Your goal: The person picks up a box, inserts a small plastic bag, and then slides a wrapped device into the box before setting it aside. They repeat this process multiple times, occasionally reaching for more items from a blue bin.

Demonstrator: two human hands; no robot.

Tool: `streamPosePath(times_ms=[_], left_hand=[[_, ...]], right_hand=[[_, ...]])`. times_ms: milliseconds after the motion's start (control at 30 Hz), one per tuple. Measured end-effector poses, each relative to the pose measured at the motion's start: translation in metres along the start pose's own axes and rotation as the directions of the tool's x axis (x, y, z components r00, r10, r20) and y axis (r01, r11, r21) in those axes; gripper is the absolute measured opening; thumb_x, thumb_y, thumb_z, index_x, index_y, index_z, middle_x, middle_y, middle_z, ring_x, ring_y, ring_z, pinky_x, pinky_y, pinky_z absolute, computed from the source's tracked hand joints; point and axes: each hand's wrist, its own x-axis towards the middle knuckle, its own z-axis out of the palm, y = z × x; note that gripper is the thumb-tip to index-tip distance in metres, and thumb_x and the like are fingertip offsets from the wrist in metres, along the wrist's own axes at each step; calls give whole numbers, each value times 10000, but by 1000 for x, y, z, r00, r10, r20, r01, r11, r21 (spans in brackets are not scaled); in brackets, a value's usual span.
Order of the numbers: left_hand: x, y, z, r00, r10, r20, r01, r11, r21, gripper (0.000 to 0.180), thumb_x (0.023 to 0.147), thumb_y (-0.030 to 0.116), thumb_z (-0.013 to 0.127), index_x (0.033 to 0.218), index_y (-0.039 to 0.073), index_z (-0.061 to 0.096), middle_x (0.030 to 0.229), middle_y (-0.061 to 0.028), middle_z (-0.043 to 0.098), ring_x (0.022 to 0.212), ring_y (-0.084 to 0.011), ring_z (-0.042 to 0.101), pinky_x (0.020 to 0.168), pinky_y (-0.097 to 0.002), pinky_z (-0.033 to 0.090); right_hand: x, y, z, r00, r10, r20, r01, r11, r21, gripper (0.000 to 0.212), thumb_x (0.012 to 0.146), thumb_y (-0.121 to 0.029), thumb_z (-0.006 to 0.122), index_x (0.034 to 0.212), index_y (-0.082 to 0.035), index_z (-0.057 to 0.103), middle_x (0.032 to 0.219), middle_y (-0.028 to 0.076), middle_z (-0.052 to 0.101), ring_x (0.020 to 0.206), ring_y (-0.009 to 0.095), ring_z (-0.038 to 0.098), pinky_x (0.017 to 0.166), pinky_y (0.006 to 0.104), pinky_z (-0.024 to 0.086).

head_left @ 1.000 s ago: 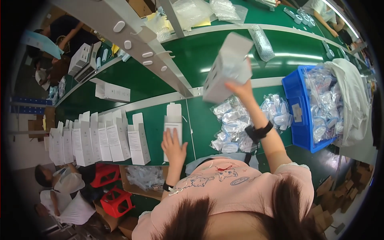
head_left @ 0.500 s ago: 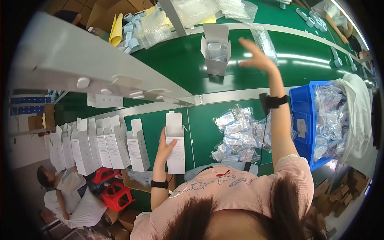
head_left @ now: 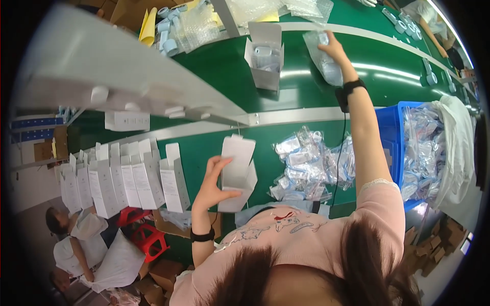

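My left hand [head_left: 210, 184] grips an open white carton [head_left: 239, 178], thumb and fingers spread across its near side. The carton is tilted, flap up, with its hollow inside showing. Stretched out over the far green belt, my right hand [head_left: 334, 50] is closed on a clear bubble-wrap pouch [head_left: 322, 64]; a pale item seems to be inside it. To its left on the belt stands another open white carton [head_left: 265, 76] with a light blue and white device in a clear bag. Several bagged items [head_left: 303, 166] are heaped on the green table between my arms.
A row of upright open cartons [head_left: 135, 176] lines the table's left. A blue bin [head_left: 392, 137] full of bagged items stands at the right. A grey metal post [head_left: 132, 66] crosses the upper left. Red stools [head_left: 150, 242] and a person with a white sack [head_left: 122, 257] are at lower left.
My right hand has come down onto the bubble-wrap pouch, gripped it and shifted it left. The carton in my left hand has turned, so its inside now shows.
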Motion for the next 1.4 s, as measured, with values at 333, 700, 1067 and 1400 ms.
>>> streamPosePath(times_ms=[333, 700, 1067, 1400], left_hand=[[28, 52, 63, 913, 119, -389, -165, 983, -85, 726, 523, 160, 813, 1079, 59, 357, 1129, -158, 477, 959, -284, 520, 781, -336, 425], [25, 52, 96, 679, 351, -645, -368, 923, 115, 765, 543, 114, 812, 1046, 79, 237, 1184, -233, 391, 1052, -328, 459, 869, -381, 385], [12, -19, 83, 642, 220, -735, -377, 925, -53, 811, 535, 138, 828, 1051, 90, 205, 1263, -232, 286, 1131, -350, 374, 934, -402, 329], [-22, 10, 56, 679, 369, -635, -253, 929, 270, 460, 591, 120, 765, 963, 42, 507, 1242, -205, 337, 1044, -310, 463, 851, -347, 390]], right_hand=[[-217, -172, -78, 925, 68, -374, 378, -55, 924, 418, 768, -15, 541, 1161, -30, 399, 1122, 148, 491, 966, 243, 539, 815, 354, 470], [-317, -245, -14, 730, -398, -555, 573, 799, 181, 402, 701, -131, 685, 1041, -28, 499, 1058, 110, 505, 976, 271, 497, 830, 331, 405], [-293, -138, 41, 831, -519, -198, 552, 812, 189, 332, 727, -91, 596, 1057, -124, 582, 1120, 89, 516, 1035, 311, 468, 876, 370, 381], [-288, -98, 70, 649, -506, 568, 679, 722, -133, 354, 667, -96, 654, 1005, -134, 556, 843, 52, 558, 806, 232, 518, 654, 336, 430]])
